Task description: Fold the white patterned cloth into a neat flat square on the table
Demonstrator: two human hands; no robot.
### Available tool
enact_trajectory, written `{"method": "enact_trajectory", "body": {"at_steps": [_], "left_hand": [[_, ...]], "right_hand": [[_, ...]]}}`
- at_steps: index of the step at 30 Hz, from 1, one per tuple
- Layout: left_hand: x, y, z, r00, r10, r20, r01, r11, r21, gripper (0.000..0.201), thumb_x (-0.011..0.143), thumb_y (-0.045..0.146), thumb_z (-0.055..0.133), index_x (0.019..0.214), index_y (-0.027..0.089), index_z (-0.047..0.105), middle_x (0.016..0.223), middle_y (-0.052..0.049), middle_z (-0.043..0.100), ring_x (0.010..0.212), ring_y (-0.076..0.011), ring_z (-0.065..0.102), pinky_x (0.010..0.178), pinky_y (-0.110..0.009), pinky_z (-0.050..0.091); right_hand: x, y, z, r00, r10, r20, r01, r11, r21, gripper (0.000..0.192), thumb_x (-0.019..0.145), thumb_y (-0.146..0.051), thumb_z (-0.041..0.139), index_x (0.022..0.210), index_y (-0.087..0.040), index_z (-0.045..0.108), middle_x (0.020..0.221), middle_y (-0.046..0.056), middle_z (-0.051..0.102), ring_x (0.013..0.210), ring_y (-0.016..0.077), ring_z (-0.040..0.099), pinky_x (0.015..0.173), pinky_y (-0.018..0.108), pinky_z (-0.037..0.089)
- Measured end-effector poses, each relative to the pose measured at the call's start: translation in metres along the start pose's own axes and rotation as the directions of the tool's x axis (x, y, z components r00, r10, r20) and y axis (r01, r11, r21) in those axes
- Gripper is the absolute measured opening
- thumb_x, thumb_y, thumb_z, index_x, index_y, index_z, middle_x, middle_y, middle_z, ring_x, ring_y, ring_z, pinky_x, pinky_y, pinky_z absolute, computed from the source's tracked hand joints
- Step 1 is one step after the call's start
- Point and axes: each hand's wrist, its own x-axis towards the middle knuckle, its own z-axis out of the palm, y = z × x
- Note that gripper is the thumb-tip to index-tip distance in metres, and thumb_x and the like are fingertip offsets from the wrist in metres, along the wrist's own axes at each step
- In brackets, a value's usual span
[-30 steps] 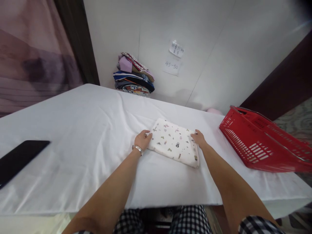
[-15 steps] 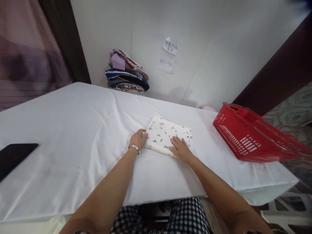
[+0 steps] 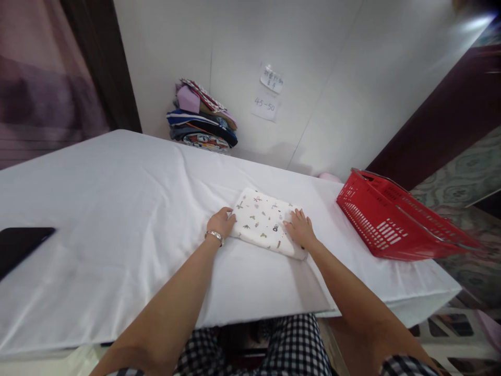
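Since half a second ago our right hand (image 3: 302, 231) has slid from the middle of the folded white cloth with small coloured prints (image 3: 264, 223) to its right edge, fingers spread flat on it and gripping nothing. Our left hand (image 3: 221, 223), loosely curled with a silver bracelet (image 3: 215, 236) at the wrist, still touches its left edge. The cloth lies mid-way across the white-sheeted table (image 3: 117, 209), with a red plastic basket (image 3: 387, 222) well to its right, a black flat object (image 3: 19, 245) far left, and a stack of folded clothes (image 3: 201, 122) by the wall.
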Motion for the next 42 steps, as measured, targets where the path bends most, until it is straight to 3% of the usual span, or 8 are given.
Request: {"method": "enact_trajectory", "body": {"at_steps": [5, 12, 17, 22, 31, 37, 42], "left_hand": [[0.0, 0.0, -0.001, 1.0, 0.002, 0.011, -0.002, 1.0, 0.019, 0.03, 0.079, 0.033, 0.048, 0.105, 0.024, 0.059, 0.073, 0.001, 0.064, 0.077, -0.0192, 0.06, 0.067, -0.027, 0.043], [-0.001, 0.002, -0.002, 1.0, -0.015, 0.016, 0.014, 0.999, 0.039, 0.03, 0.079, 0.032, 0.048, 0.106, 0.024, 0.059, 0.076, 0.0, 0.064, 0.078, -0.0184, 0.06, 0.067, -0.026, 0.042], [-0.002, 0.003, -0.002, 1.0, -0.019, 0.011, 0.019, 0.999, 0.028, 0.029, 0.079, 0.031, 0.048, 0.105, 0.024, 0.059, 0.071, 0.002, 0.063, 0.074, -0.0174, 0.06, 0.064, -0.026, 0.041], [-0.002, 0.0, 0.0, 1.0, -0.022, 0.002, 0.022, 1.0, -0.003, 0.027, 0.08, 0.032, 0.048, 0.103, 0.024, 0.059, 0.071, 0.002, 0.064, 0.073, -0.0166, 0.06, 0.063, -0.025, 0.041], [-0.002, -0.003, 0.004, 1.0, -0.025, -0.011, 0.025, 0.999, -0.023, 0.025, 0.08, 0.033, 0.049, 0.102, 0.025, 0.059, 0.067, 0.003, 0.063, 0.07, -0.016, 0.059, 0.062, -0.025, 0.039], [-0.003, -0.003, 0.003, 0.999, -0.029, -0.021, 0.028, 0.999, -0.027, 0.025, 0.081, 0.034, 0.05, 0.102, 0.025, 0.06, 0.066, 0.004, 0.062, 0.067, -0.0144, 0.059, 0.061, -0.023, 0.04], [-0.004, -0.003, 0.003, 0.999, -0.03, -0.023, 0.029, 0.998, -0.05, 0.025, 0.081, 0.035, 0.049, 0.101, 0.025, 0.06, 0.065, 0.004, 0.061, 0.065, -0.0141, 0.058, 0.06, -0.023, 0.039]], "right_hand": [[0.035, 0.006, 0.01, 0.992, 0.11, 0.067, -0.109, 0.994, -0.017, 0.067, 0.089, -0.054, 0.023, 0.141, -0.012, 0.023, 0.151, 0.011, 0.013, 0.138, 0.0249, 0.008, 0.108, 0.049, 0.009], [0.041, 0.007, 0.008, 0.982, 0.142, 0.127, -0.128, 0.985, -0.117, 0.069, 0.088, -0.056, 0.018, 0.141, -0.012, 0.022, 0.151, 0.01, 0.012, 0.138, 0.0241, 0.007, 0.108, 0.048, 0.008], [0.058, -0.033, 0.002, 0.997, -0.009, 0.081, 0.017, 0.994, -0.109, 0.068, 0.089, -0.055, 0.018, 0.142, -0.011, 0.019, 0.151, 0.011, 0.013, 0.138, 0.0244, 0.006, 0.109, 0.044, 0.003], [0.082, -0.076, 0.01, 0.969, -0.212, 0.125, 0.22, 0.974, -0.05, 0.067, 0.089, -0.058, 0.015, 0.143, -0.017, 0.018, 0.151, 0.008, 0.012, 0.139, 0.0227, 0.007, 0.109, 0.043, 0.004], [0.097, -0.088, 0.02, 0.975, -0.186, 0.124, 0.192, 0.981, -0.038, 0.066, 0.089, -0.058, 0.016, 0.14, -0.017, 0.024, 0.15, 0.009, 0.016, 0.138, 0.0248, 0.011, 0.107, 0.046, 0.009], [0.114, -0.124, 0.025, 0.952, -0.283, 0.118, 0.287, 0.958, -0.013, 0.068, 0.089, -0.059, 0.016, 0.142, -0.017, 0.019, 0.152, 0.008, 0.011, 0.138, 0.0219, 0.006, 0.109, 0.043, 0.007], [0.124, -0.125, 0.03, 0.949, -0.285, 0.138, 0.287, 0.958, 0.005, 0.068, 0.089, -0.059, 0.015, 0.143, -0.017, 0.015, 0.151, 0.007, 0.015, 0.138, 0.0209, 0.011, 0.108, 0.043, 0.009]]}}
